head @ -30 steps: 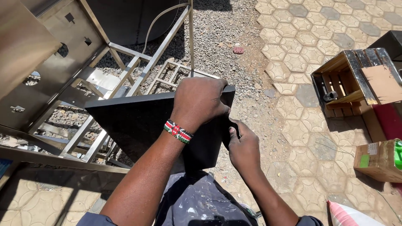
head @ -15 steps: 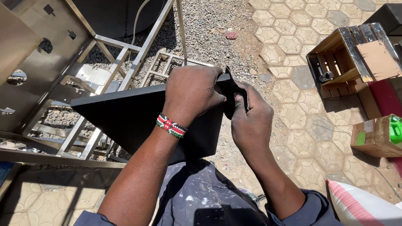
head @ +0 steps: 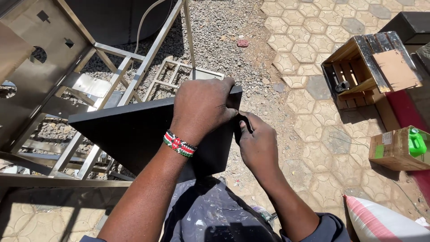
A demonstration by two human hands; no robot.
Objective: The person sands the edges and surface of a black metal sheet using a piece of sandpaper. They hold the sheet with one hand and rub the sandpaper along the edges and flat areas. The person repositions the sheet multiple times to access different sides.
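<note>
Clearly your left hand (head: 204,106) clamps the black panel (head: 134,134) over its top edge, bracing it above your lap, so your right hand (head: 258,142) can pinch its corner (fingertips curled tight) beside the steel frame (head: 148,58).

Black flat panel (head: 134,134), tilted, over trousered lap, corner gripped.

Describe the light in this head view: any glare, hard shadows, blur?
Head view: harsh direct sun; sharp shadows from the steel frame fall on the gravel and paving. The steel sheet beside it glares white. The black panel under the left hand and right hand reads nearly featureless. The picture is sharp, with no clear motion blur.
</note>
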